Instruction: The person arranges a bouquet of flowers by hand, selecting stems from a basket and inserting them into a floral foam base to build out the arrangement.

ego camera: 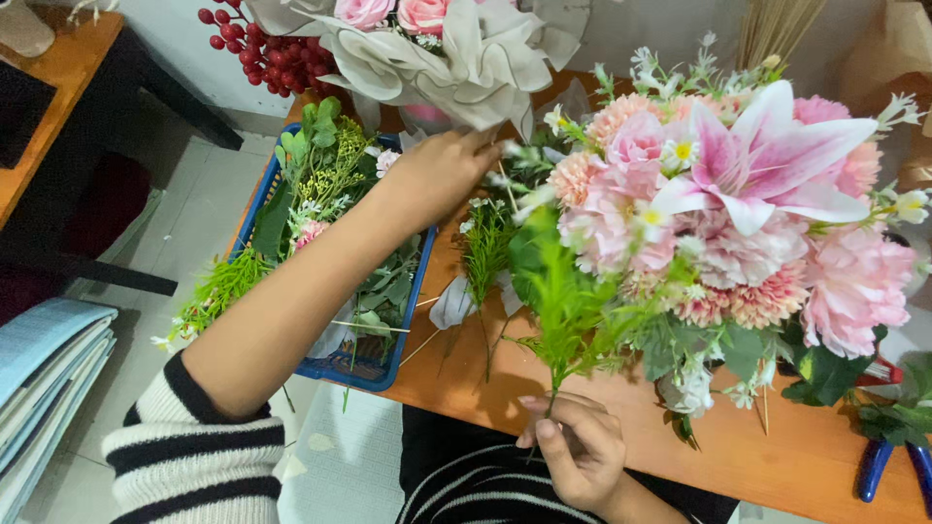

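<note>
My right hand (575,448) is closed around the stems of a large bouquet (718,213) of pink lilies, pink chrysanthemums, small white flowers and green sprigs, held upright above the wooden table (621,427). My left hand (442,175) reaches far across the table, fingers curled at white-flowered green sprigs (485,228) lying beside the blue basket (383,364). Whether it grips a stem is hidden by the knuckles. A striped black-and-white sleeve covers my left upper arm.
The blue basket holds several leafy stems and small blooms. A paper-wrapped bouquet (437,49) with pink roses stands at the back, red berries (257,49) beside it. Blue-handled pliers (888,466) lie at the table's right edge. Folded fabric (44,374) sits on the left.
</note>
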